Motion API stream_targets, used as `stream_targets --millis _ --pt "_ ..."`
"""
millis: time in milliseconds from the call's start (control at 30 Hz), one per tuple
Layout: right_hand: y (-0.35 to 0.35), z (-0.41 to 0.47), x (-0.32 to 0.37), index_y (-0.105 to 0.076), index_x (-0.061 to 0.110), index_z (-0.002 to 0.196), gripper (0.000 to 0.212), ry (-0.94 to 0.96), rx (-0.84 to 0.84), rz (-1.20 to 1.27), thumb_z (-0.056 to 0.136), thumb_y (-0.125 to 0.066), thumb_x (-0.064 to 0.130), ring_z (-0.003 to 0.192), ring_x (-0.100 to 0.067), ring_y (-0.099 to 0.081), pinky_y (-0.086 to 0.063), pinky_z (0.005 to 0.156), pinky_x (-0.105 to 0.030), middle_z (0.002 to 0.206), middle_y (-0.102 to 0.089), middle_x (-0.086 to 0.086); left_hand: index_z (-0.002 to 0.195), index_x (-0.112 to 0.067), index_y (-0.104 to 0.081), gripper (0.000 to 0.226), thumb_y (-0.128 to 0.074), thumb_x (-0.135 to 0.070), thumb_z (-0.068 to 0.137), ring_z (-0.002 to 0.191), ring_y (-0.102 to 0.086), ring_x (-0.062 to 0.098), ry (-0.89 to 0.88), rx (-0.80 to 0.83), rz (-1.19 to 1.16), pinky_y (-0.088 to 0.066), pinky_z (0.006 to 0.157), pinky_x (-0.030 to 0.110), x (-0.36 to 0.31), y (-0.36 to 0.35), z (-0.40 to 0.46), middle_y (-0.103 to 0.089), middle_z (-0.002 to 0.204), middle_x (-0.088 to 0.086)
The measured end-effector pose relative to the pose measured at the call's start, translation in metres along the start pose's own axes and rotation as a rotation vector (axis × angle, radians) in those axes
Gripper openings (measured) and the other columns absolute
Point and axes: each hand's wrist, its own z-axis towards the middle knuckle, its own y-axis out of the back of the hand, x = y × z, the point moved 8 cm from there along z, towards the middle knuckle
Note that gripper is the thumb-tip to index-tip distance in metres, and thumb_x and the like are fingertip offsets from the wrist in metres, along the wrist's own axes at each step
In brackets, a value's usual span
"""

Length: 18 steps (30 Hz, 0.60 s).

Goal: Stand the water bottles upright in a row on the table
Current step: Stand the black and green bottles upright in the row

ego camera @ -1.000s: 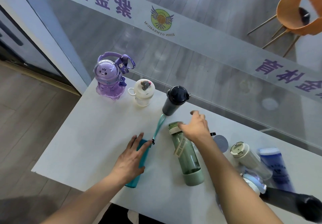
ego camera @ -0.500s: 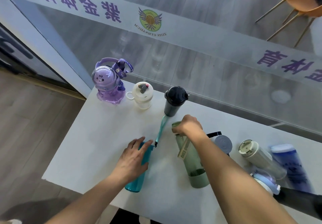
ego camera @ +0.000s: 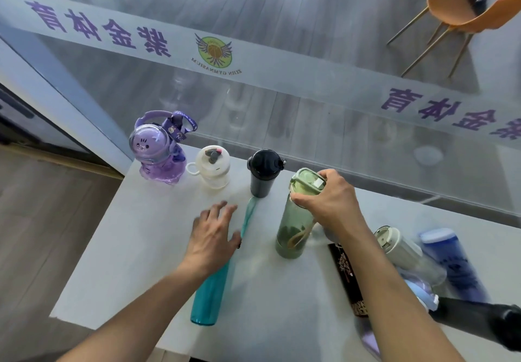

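Observation:
Along the far edge of the white table [ego camera: 135, 237] three bottles stand upright: a purple bunny bottle [ego camera: 158, 150], a small white bottle [ego camera: 212, 168] and a black tumbler [ego camera: 263, 173]. My right hand [ego camera: 327, 201] grips the lid end of a green bottle [ego camera: 294, 220], which stands nearly upright on its base, to the right of the tumbler. My left hand [ego camera: 215, 235] rests with spread fingers on the top of a teal bottle [ego camera: 210, 294] lying flat, its strap pointing toward the tumbler.
At the right several bottles lie on their sides: a white-capped clear one [ego camera: 406, 251], a blue one [ego camera: 451, 263], a black one [ego camera: 485, 319] and a dark patterned one [ego camera: 348, 277] beside my right forearm. A glass wall runs behind the table. An orange chair [ego camera: 462, 1] stands beyond it.
My right hand has lifted the green bottle from lying flat to nearly upright near the black tumbler. My left hand has slid toward the teal bottle's top.

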Motion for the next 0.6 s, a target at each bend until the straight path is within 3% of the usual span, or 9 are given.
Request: stream_targets --millis 100,167,233,367,600 --pt "0.009 -0.002 0.002 -0.057 0.028 0.113 0.061 0.051 -0.029 0.025 0.063 -0.086 0.045 0.095 -0.016 -0.061 -0.044 0.069 -0.021 0.106 -0.064 0.003 0.145 -0.017 -0.040 0.067 -0.063 -0.034 0.084 0.125 -0.047 0.034 -0.125 -0.241 -0.117 -0.038 0.106 0.044 -0.036 0.053 0.032 -0.045 0.145 0.010" --pt "0.012 -0.003 0.006 -0.056 0.031 0.110 0.058 0.103 -0.064 0.051 0.063 -0.087 0.043 0.092 -0.013 -0.060 -0.039 0.064 -0.013 0.106 -0.063 0.004 0.148 -0.022 -0.035 0.075 -0.066 -0.036 0.081 0.130 -0.043 0.033 -0.191 -0.312 -0.184 -0.036 0.110 0.044 -0.057 0.080 0.052 -0.040 0.146 0.010" --pt "0.015 -0.004 0.011 -0.054 0.032 0.107 0.055 0.147 -0.105 0.105 0.064 -0.088 0.041 0.088 -0.009 -0.061 -0.041 0.061 -0.008 0.105 -0.063 0.004 0.151 -0.031 -0.029 0.084 -0.071 -0.038 0.079 0.131 -0.040 0.035 -0.235 -0.286 -0.170 -0.033 0.111 0.044 -0.076 0.091 0.068 -0.031 0.152 0.010" --pt "0.021 0.000 0.017 -0.056 0.026 0.112 0.057 0.221 -0.159 0.100 0.066 -0.088 0.039 0.095 -0.014 -0.061 -0.049 0.079 -0.024 0.106 -0.063 0.003 0.151 -0.037 -0.030 0.085 -0.074 -0.031 0.079 0.139 -0.028 0.040 -0.282 -0.084 -0.054 -0.026 0.115 0.043 -0.095 0.076 0.092 -0.022 0.160 0.012" --pt "0.025 0.008 0.006 -0.055 0.022 0.120 0.061 0.243 -0.192 0.050 0.069 -0.086 0.036 0.097 -0.015 -0.056 -0.047 0.082 -0.024 0.111 -0.056 0.001 0.148 -0.035 -0.035 0.073 -0.067 -0.014 0.085 0.119 -0.044 0.040 -0.264 -0.015 -0.037 -0.036 0.107 0.045 -0.085 0.055 0.098 -0.026 0.158 0.008"
